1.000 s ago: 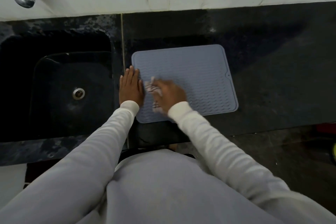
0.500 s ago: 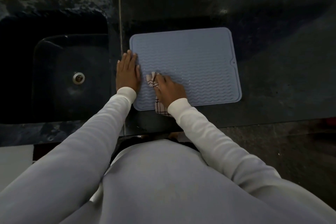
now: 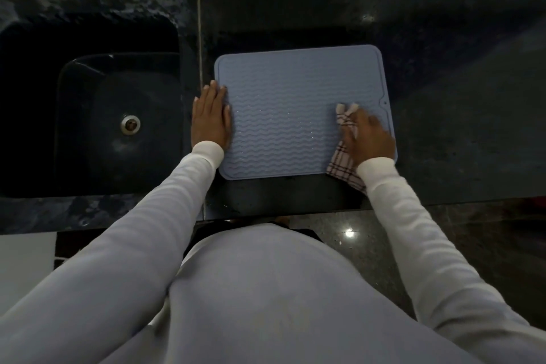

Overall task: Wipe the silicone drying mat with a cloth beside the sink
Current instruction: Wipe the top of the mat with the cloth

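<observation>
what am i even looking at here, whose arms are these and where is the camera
No machine here: these are a person's own two arms in pale long sleeves. The single picture comes from a camera worn on their head, looking down past their body. On the dark stone counter lies a grey-blue rectangular silicone drying mat with wavy ridges, beside a black sink. The left hand lies flat on the mat's left edge. The right hand presses a checked cloth onto the mat near its right edge, wiping.
</observation>
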A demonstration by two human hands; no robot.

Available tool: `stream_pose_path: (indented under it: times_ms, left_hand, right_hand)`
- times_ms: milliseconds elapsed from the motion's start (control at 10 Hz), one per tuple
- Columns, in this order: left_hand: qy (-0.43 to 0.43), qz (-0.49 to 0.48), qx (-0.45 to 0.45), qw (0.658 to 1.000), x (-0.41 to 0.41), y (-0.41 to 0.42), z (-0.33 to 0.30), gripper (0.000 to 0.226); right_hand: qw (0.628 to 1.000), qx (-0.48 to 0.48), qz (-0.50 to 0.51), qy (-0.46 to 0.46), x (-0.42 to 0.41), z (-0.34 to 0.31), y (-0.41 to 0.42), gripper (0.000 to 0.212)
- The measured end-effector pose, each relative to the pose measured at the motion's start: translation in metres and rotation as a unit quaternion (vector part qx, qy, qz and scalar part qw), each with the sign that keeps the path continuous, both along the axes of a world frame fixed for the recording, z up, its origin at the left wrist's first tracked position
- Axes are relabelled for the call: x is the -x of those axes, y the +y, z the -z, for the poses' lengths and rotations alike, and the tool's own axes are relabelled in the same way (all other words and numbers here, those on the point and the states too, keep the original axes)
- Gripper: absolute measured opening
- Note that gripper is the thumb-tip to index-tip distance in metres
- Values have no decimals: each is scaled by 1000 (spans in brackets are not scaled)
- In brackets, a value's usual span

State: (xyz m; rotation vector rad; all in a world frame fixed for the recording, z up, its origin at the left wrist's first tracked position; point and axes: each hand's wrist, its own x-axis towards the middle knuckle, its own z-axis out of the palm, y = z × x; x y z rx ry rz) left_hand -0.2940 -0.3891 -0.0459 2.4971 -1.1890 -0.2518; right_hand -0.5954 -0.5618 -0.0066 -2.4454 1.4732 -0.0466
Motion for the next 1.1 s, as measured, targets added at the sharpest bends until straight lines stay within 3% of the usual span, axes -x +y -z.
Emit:
stream_pose_path:
  times_ms: [200, 500, 700, 800, 1000, 1100]
  left_hand:
    - [5, 4, -7, 1000, 1, 0, -1, 50]
    - [16, 7, 3, 1000, 5, 1, -8, 50]
    - [18, 7, 2, 1000, 2, 1, -5, 50]
    - [17, 2, 6, 1000, 2, 1, -3, 50]
    - [7, 1, 12, 1000, 2, 0, -2, 49]
    - [4, 4, 14, 1000, 2, 0, -2, 49]
  right_hand:
    - [993, 6, 115, -11, 53, 1, -37, 49]
    - [989, 4, 146, -8, 39, -7, -26, 45]
    - [988, 28, 91, -119, -6, -31, 13, 38]
    - [990, -15, 30, -140, -52, -35, 48, 38]
    - [987, -57, -127, -76, -136, -13, 130, 42]
    - [989, 9, -144, -39, -136, 8, 140, 58]
